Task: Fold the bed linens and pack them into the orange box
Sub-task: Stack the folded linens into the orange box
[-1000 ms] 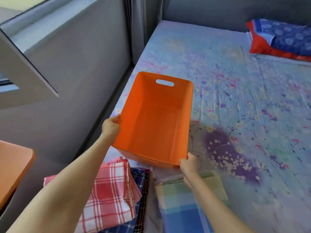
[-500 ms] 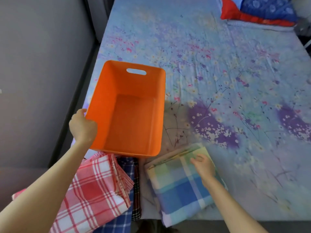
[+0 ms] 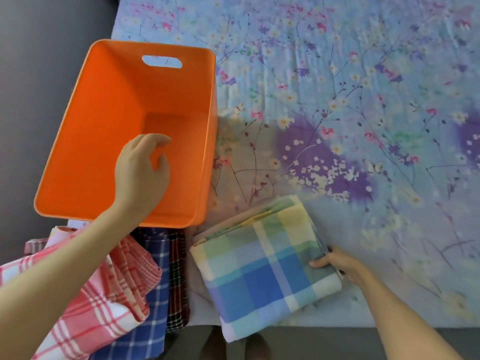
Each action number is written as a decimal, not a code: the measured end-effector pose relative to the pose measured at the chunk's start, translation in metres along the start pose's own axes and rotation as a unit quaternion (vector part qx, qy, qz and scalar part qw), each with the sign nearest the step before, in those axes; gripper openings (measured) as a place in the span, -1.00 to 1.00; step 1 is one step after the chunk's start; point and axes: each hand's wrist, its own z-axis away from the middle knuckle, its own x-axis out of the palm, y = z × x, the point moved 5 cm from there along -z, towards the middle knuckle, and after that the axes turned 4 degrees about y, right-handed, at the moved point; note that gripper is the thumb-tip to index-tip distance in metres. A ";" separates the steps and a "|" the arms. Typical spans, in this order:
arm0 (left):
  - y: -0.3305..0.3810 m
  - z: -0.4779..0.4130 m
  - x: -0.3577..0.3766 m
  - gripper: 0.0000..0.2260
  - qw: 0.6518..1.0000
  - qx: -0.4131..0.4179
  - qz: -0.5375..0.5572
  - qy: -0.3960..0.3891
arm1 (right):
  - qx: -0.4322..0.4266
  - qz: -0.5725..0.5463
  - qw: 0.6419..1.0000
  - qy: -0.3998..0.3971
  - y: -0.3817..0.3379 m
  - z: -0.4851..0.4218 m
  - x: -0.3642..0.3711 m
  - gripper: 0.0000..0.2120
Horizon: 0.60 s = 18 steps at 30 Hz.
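While nothing is yet seen lying inside the orange box [image 3: 85, 152], the task is judged to be at the start of packing, with a first folded piece being taken up. The box is set upright on the floral bed [image 3: 350, 94], close to its left edge, with its handle slot in the far wall. Just beside its near right corner, a folded blue-and-green checked linen [image 3: 259, 268] is laid flat on the bed.

The right grip [image 3: 337, 265] is closed on that linen's right edge: the thumb is pressed on top, while the other fingers are hidden under or behind the fold. The left grip [image 3: 141, 175] is held over the inside of the box, its fingers loosely curled and nothing held in them. Whether the box is touched cannot be told.

At the near left, a red checked linen [image 3: 104, 294], a blue checked linen [image 3: 155, 268] and a dark checked linen [image 3: 178, 281] are heaped together.

For the next move, the blue-and-green checked linen would need to be lifted without its folds being shaken loose, carried leftward over the rim and laid flat on the box floor. Support from the left grip may well be called for.
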 end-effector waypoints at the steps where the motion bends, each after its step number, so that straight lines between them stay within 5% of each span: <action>1: 0.003 0.001 0.004 -0.76 1.000 -0.004 0.000 -0.005 | 0.011 -0.021 0.999 -0.023 0.003 -0.001 0.001 -0.40; 4: 0.017 0.005 0.015 -0.79 1.000 -0.003 -0.008 -0.028 | 0.018 -0.058 0.995 -0.082 0.011 0.002 0.005 -0.15; 10: 0.059 0.007 0.023 -0.82 0.993 0.045 -0.013 -0.107 | -0.026 -0.056 0.997 -0.054 -0.015 0.055 0.017 -0.68; 13: 0.086 0.009 0.025 -0.80 0.982 0.093 0.002 -0.162 | -0.094 -0.015 0.995 0.016 -0.034 0.087 0.025 -0.76; 16: 0.116 0.016 0.033 -0.50 0.933 0.199 -0.061 -0.293 | -0.199 0.150 0.962 0.110 -0.074 0.136 0.032 -0.79; 18: 0.135 0.027 0.037 -0.13 0.866 0.270 -0.151 -0.394 | -0.273 0.291 0.900 0.176 -0.106 0.179 0.034 -0.74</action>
